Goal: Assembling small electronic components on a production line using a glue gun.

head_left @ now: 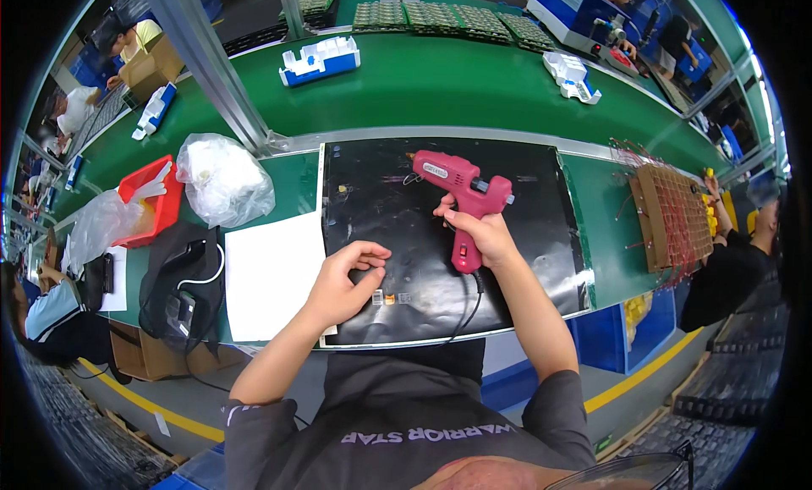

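My right hand (pixel 491 234) is wrapped round the handle of a pink hot glue gun (pixel 452 175). Its nozzle points to the far left, over the black mat (pixel 381 211), and a black cord (pixel 479 300) runs down from the handle. My left hand (pixel 340 285) rests at the mat's left side with fingers loosely bent and thumb apart, holding nothing that I can see. Close to its thumb lie several small parts (pixel 390 299), clear and orange, too small to name.
White paper (pixel 275 266) lies left of the mat, beside a black bag (pixel 173 291). Further left are a red bin (pixel 161 198) and a clear plastic bag (pixel 224 181). A cardboard piece with red wires (pixel 668 219) stands right. Blue-white holders (pixel 320 63) sit on the green belt (pixel 423 96).
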A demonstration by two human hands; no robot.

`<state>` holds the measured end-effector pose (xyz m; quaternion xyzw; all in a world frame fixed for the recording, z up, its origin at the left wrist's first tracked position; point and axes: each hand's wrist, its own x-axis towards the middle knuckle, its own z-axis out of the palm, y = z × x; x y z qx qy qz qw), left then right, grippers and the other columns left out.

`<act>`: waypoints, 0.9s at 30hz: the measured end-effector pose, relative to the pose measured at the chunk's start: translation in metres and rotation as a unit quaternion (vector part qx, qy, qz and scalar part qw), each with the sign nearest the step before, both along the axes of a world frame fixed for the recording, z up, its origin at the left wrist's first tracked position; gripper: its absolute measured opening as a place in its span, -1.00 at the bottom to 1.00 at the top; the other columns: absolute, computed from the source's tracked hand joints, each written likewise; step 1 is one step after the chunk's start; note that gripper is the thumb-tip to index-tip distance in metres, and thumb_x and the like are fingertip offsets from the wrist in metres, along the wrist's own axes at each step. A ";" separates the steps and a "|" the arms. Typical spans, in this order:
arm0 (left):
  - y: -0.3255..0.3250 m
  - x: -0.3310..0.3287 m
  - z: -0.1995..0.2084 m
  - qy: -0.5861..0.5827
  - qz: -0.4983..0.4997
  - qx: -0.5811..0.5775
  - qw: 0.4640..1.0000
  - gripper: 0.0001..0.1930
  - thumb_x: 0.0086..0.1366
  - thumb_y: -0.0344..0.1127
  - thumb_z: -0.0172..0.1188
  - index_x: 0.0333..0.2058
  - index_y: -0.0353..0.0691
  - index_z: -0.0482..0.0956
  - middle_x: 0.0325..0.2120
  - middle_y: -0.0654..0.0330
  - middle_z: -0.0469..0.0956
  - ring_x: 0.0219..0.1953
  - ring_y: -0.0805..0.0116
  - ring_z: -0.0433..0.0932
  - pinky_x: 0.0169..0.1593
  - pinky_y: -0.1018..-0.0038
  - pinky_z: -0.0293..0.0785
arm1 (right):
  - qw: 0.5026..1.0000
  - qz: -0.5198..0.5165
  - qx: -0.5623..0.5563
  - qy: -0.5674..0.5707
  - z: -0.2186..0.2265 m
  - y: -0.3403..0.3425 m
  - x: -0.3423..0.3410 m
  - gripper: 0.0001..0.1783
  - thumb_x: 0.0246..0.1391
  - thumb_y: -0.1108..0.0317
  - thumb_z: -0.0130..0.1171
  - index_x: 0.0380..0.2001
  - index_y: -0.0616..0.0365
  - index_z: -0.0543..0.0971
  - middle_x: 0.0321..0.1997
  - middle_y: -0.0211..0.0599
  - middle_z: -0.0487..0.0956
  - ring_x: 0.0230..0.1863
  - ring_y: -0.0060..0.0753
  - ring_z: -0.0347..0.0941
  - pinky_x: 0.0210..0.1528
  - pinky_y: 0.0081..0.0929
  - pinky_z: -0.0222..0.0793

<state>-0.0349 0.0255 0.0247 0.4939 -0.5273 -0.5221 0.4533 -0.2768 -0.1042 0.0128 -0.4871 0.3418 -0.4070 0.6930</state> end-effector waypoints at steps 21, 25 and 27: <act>-0.001 0.012 -0.023 -0.295 0.051 -0.244 0.922 -0.80 0.10 -0.51 0.25 -0.25 -0.26 0.58 -0.17 0.14 0.61 -0.07 0.11 0.54 0.03 0.31 0.38 | 0.955 0.050 -0.197 0.215 -0.014 -0.033 0.084 -0.58 -0.05 0.23 0.41 -0.16 0.25 0.61 -0.21 -0.27 0.67 -0.15 -0.39 0.61 -0.04 -0.42 0.48; -0.001 0.012 -0.026 -0.308 0.058 -0.270 0.910 -0.77 0.07 -0.48 0.26 -0.24 -0.22 0.56 -0.19 0.17 0.61 -0.10 0.12 0.53 -0.08 0.29 0.39 | 0.947 0.052 -0.235 0.214 -0.005 -0.026 0.081 -0.48 -0.09 0.18 0.45 -0.12 0.28 0.58 -0.24 -0.21 0.66 -0.18 -0.37 0.60 -0.06 -0.40 0.48; -0.001 0.012 -0.026 -0.309 0.057 -0.268 0.911 -0.76 0.07 -0.48 0.26 -0.23 -0.22 0.56 -0.18 0.17 0.60 -0.10 0.12 0.53 -0.07 0.29 0.39 | 0.923 0.071 -0.216 0.311 0.006 -0.023 0.078 -0.38 -0.15 0.10 0.48 -0.10 0.30 0.55 -0.25 -0.15 0.64 -0.21 -0.34 0.57 -0.09 -0.38 0.46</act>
